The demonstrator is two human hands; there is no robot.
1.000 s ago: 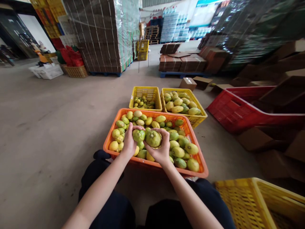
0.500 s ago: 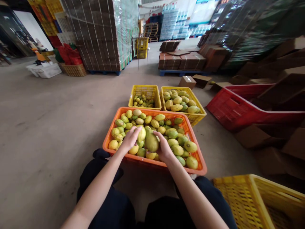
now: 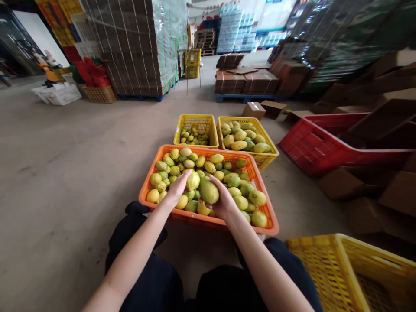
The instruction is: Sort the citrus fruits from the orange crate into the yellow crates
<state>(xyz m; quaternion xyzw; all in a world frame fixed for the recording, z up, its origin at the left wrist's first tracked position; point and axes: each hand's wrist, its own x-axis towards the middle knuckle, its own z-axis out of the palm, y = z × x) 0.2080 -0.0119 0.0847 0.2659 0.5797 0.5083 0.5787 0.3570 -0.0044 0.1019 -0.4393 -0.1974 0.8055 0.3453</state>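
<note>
An orange crate [image 3: 264,195] full of yellow-green papayas stands right in front of my knees. Over its middle, my left hand [image 3: 178,189] is curled round a yellowish papaya [image 3: 193,180]. Beside it my right hand [image 3: 224,200] grips a larger, greener papaya [image 3: 209,191], its thumb on top and its fingers underneath. The two fruits are close together, just above the others. More papayas, such as a yellow one [image 3: 153,196] at the left and a greenish one [image 3: 259,219] at the right, lie in the crate around my hands.
Two yellow crates, a left one [image 3: 212,130] with small fruit and a right one [image 3: 264,161] with papayas, adjoin the far side. A red crate [image 3: 308,143] with cardboard is at right; another yellow crate [image 3: 318,260] stands near my right leg. Wrapped pallet stacks [image 3: 130,52] rise behind.
The greener papaya in my right hand has tilted and turned slightly, its lower end now toward the right. My left hand keeps hold of its papaya. The view has shifted a little.
</note>
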